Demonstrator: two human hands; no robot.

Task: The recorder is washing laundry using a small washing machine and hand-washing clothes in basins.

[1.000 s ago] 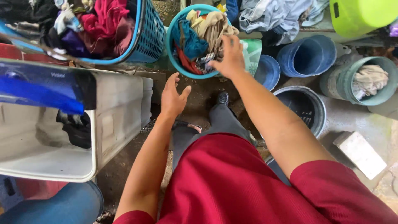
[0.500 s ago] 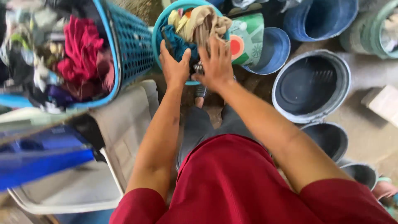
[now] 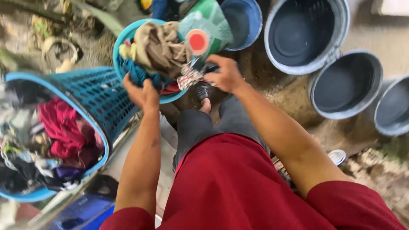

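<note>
A small teal basin [image 3: 120,44] full of clothes stands on the ground in front of me, with a beige garment [image 3: 160,44] on top. My left hand [image 3: 141,93] grips the basin's near rim and a teal cloth at that edge. My right hand [image 3: 225,74] is closed on a patterned cloth [image 3: 188,78] at the basin's right side. My red shirt and grey trousers fill the lower frame.
A blue mesh laundry basket [image 3: 93,96] packed with red and dark clothes leans at the left. Three empty grey-blue buckets [image 3: 304,36] stand at the upper right, a blue tub [image 3: 245,19] and a green packet [image 3: 208,25] behind the basin. The ground is muddy.
Both hands went from hovering over the basin to gripping it: the left onto the near rim, the right onto the patterned cloth. The view swung right, and the white tub left the frame.
</note>
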